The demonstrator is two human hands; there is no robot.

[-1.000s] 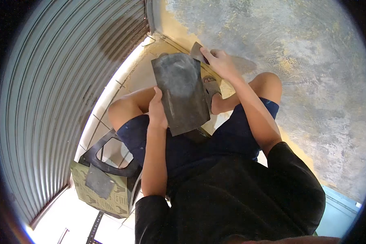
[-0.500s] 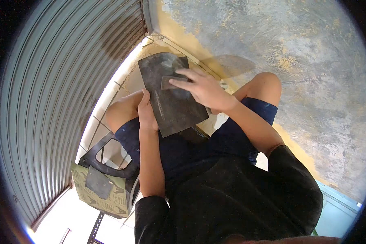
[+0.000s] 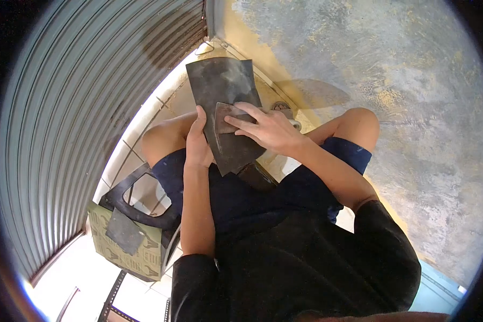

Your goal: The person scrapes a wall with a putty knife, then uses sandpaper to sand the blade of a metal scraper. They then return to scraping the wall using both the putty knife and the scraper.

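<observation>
Sitting low between a ribbed metal shutter [image 3: 64, 134] and a mottled wall [image 3: 413, 107], a person in dark shorts [image 3: 241, 201] is steadying a dark panel [image 3: 209, 80] in front of the lap with the left hand [image 3: 198, 147]. The left grip is closing on the panel's near-left edge, its thumb lying along the face, apparently to keep the piece from sliding or twisting. The right hand [image 3: 273, 131] is reaching in from the other side, its grip holding a small sheet [image 3: 223, 124] against the middle of the panel. Its fingers are spreading over the sheet (the thumb is hiding from view), likely to press it evenly and keep it flat. The panel is tilting slightly, its far end showing a pale, cloudy smudge and its near end pointing toward the lap, probably so that both hands are reaching it easily; whether it is resting on anything is impossible to tell. Beside the left knee [image 3: 158, 142], a dark frame [image 3: 166, 221] is standing next to a printed greenish board [image 3: 145, 263], with a gray piece [image 3: 124, 233] lying on the board, seemingly within arm's reach.
</observation>
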